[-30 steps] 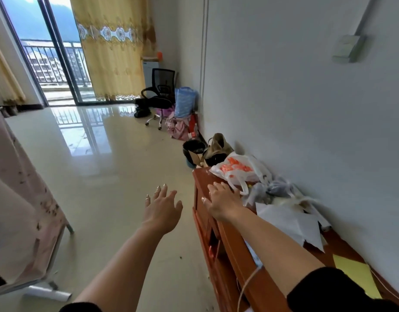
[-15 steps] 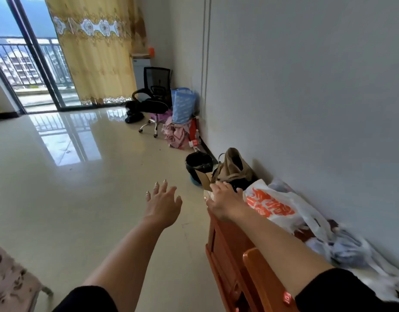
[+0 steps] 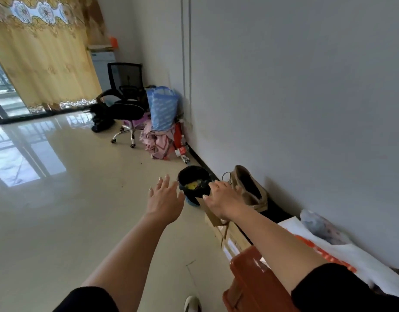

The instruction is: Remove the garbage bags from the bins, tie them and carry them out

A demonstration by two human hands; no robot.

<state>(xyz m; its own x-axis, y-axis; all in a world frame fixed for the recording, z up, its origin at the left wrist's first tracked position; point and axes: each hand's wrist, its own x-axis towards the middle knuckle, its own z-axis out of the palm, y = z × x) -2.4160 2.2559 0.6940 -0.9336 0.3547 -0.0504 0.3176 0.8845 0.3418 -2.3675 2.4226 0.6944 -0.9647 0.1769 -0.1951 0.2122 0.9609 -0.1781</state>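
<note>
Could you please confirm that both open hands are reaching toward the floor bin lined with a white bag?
Not quite: the head view shows the bag lining the bin is black, not white. The left hand and right hand, both open, do reach toward it.

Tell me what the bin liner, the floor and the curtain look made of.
The liner looks like thin black plastic film, crinkled and slack. The floor seems to be glossy polished tile; it mirrors the window. The curtain looks like yellow woven fabric, hanging in soft folds with a lace-like hem.
</note>
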